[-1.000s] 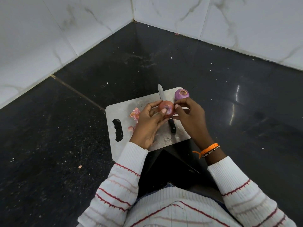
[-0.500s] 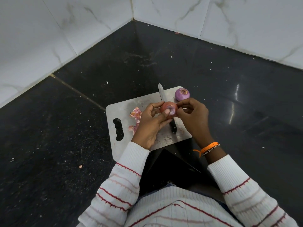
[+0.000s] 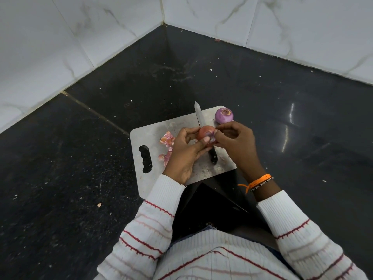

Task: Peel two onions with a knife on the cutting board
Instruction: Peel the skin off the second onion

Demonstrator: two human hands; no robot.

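on the left lies a dark speckled stone floor (image 3: pixel 60 168), with white marble-look wall tiles (image 3: pixel 50 47) rising behind it and meeting in a corner at the top. a pale cutting board (image 3: pixel 153 134) sits on the floor in front of the person, its handle slot (image 3: pixel 145 158) toward the left edge. scraps of pinkish onion skin (image 3: pixel 167 139) lie on the board just right of the slot, with a few more pieces below them near the left wrist.

the left hand (image 3: pixel 184 152) comes next, fingers and thumb curled around a reddish unpeeled onion (image 3: pixel 204 134), held just above the board. a knife (image 3: pixel 202 130) lies flat on the board beneath that onion: its blade points away from the person past the board's far edge, and its black handle shows below the hands. neither hand holds it.

the right hand (image 3: pixel 235 142) meets the same onion from the other side, its fingertips pinching at the skin on the onion's right face. farther back, at the board's far right corner, rests a purple peeled onion (image 3: pixel 224 116), apart from both hands. an orange thread and a dark beaded bracelet (image 3: pixel 260 181) circle the right wrist, above the cuff of a white sweater with red stripes (image 3: pixel 292 229).
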